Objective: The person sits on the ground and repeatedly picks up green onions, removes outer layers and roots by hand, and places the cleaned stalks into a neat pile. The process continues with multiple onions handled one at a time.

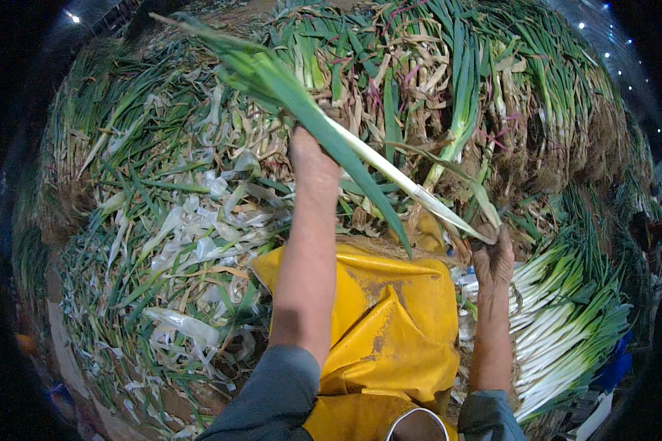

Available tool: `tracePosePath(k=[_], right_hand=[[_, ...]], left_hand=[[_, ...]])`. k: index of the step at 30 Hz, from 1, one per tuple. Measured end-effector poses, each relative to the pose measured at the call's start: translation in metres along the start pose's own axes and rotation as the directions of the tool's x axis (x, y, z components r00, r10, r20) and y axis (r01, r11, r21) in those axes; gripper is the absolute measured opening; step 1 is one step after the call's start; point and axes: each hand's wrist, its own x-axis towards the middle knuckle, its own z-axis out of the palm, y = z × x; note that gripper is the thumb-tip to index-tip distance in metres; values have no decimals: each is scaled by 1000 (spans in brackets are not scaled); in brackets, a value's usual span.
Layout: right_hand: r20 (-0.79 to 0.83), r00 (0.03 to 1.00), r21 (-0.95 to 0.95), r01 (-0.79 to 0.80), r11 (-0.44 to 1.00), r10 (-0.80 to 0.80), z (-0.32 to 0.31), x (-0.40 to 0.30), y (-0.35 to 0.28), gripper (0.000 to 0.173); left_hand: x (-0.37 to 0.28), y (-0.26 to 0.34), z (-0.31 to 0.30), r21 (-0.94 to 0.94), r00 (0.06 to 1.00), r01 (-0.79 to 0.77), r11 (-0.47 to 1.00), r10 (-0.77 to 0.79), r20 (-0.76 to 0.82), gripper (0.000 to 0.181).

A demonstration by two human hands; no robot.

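Note:
A large green onion [372, 154] slants across the view in front of me, its green leaves to the upper left and its white stem to the lower right. My left hand [309, 146] grips it near the base of the leaves, which partly hide the fingers. At the lower end of the stem, my right hand [492, 254] pinches a loose outer layer [452, 216] that hangs partly stripped from the shaft. A dry, greenish leaf [482, 198] also runs into those fingers. A yellow apron [391, 325], smeared with soil, covers my lap below.
Unpeeled green onions [557, 99] with soil-covered roots are heaped ahead and to the right. Clean white-stemmed onions [557, 336] lie in a row at my right. Stripped leaves and pale skins [193, 231] cover the ground on my left.

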Motion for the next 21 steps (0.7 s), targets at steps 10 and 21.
tracePosePath(k=[10,21], right_hand=[[-160,888,-891,59,451,-432,-97,-27,-75,37],[508,858,-847,514,-136,75,127,2,45,35]], left_hand=[[78,49,-67,-402,981,-154,903,190,51,26],[11,22,-22,-445,824,49,894,216,524,29]])
